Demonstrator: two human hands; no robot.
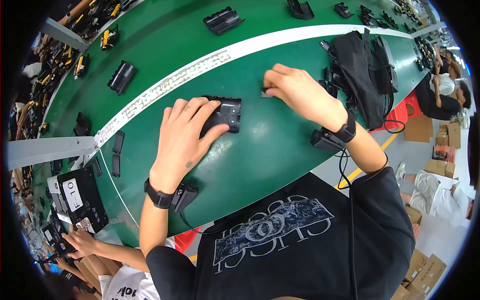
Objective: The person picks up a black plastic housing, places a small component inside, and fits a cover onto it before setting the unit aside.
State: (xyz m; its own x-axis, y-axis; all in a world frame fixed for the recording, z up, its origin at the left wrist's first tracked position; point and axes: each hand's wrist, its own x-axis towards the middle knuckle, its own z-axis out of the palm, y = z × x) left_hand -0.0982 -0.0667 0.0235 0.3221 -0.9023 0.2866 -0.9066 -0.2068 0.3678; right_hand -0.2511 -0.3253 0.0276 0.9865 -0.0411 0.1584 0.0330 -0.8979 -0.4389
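Note:
A black plastic housing (230,113) with small screws or bosses lies on the green work table. My left hand (181,132) lies over its left part, fingers across the top and thumb along the near edge, closed on it and hiding that part. To the right, my right hand (305,95) is close to the table top with thumb and fingers pinched together. A small dark grey piece (265,93) shows at those fingertips; its kind is too small to tell. Each wrist wears a black strap with a small black device and a cable.
A black mesh bag (357,75) and dark parts lie at the right. Beyond a white divider strip (185,70) are more black housings (222,20). Two narrow black pieces (117,152) lie at left, near a black box (80,200). A co-worker's hand (82,243) works at lower left.

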